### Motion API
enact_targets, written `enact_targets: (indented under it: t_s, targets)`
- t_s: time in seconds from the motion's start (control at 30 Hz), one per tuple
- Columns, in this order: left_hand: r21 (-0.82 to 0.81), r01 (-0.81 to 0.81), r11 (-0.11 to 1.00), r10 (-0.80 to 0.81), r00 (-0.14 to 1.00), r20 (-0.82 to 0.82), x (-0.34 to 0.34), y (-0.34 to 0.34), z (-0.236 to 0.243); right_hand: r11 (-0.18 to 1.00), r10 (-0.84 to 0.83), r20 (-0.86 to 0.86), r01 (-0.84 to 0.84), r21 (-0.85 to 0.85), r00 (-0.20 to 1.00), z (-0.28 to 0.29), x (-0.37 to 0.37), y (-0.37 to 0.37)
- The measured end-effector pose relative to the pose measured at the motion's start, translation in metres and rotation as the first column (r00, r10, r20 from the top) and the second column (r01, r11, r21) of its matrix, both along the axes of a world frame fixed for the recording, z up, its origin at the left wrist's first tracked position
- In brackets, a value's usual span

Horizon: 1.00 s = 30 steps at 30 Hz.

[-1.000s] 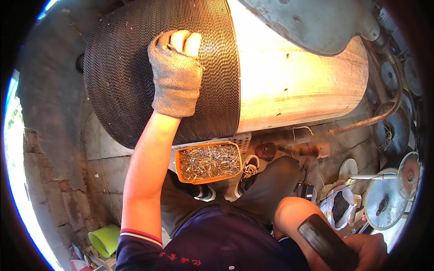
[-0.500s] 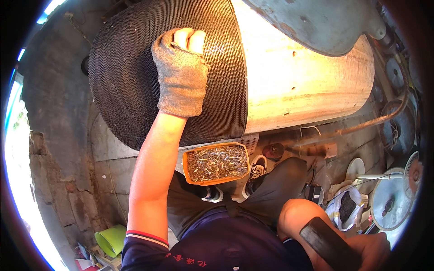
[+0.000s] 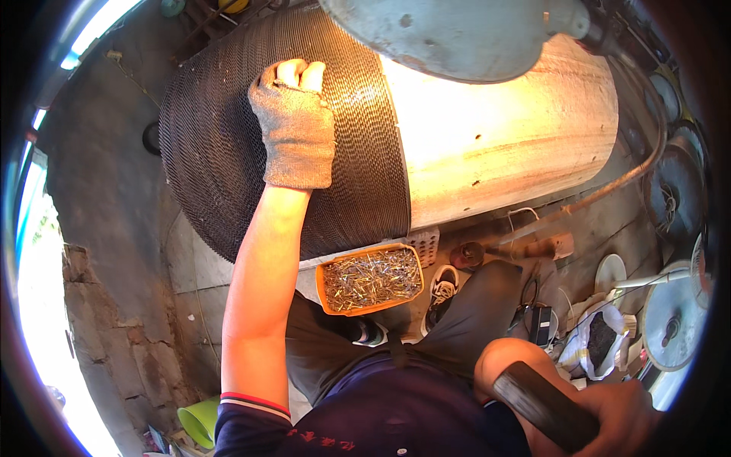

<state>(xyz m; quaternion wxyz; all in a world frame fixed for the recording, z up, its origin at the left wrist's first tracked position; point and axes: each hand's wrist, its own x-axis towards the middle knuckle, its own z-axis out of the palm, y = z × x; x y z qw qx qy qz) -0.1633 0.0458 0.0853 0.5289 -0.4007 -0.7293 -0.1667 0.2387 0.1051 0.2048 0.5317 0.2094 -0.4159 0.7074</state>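
My left hand point(image 3: 295, 126), in a worn brown glove with bare fingers showing, is closed against a dark, tightly ridged band point(image 3: 358, 145). The band covers the left part of a large pale wooden drum point(image 3: 518, 129). What those fingers pinch, if anything, is hidden. Below the band, between my knees, an orange tray point(image 3: 320, 286) holds many small metal nails point(image 3: 373, 278). At the lower right my bare right hand point(image 3: 620, 419) grips a dark, thick bar-shaped tool point(image 3: 544, 404). The tool is close to the camera, and the hand hides part of it.
A grey lamp shade point(image 3: 449, 38) hangs over the drum, which is brightly lit. A curved pipe point(image 3: 586, 199) runs along the right. An open white sack point(image 3: 598, 343), several grey discs point(image 3: 670, 324) and a lime-green bucket point(image 3: 199, 420) stand around me.
The whole view has shifted slightly, and the lamp shade appears farther left over the drum. My left hand stays on the ridged band; my right hand still holds the dark tool.
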Motion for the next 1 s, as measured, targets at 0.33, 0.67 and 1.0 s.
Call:
enact_targets:
  t_s: [0.33,0.67,1.0]
  targets:
    - [0.186,0.454,0.871,-0.490,0.825,0.281,0.119,0.014,-0.051,0.929,-0.152,0.868,0.368,-0.038,0.473,-0.194,-0.030,0.024]
    - [0.169,0.337,0.926,-0.373,0.759,0.533,0.134,0.020,-0.072,0.806,-0.590,0.743,0.281,0.521,0.317,-0.242,-0.075,0.047]
    - [0.215,0.240,0.947,-0.322,0.737,0.594,0.138,0.043,-0.072,0.667,-0.744,0.605,0.262,0.697,0.284,-0.220,-0.108,0.051]
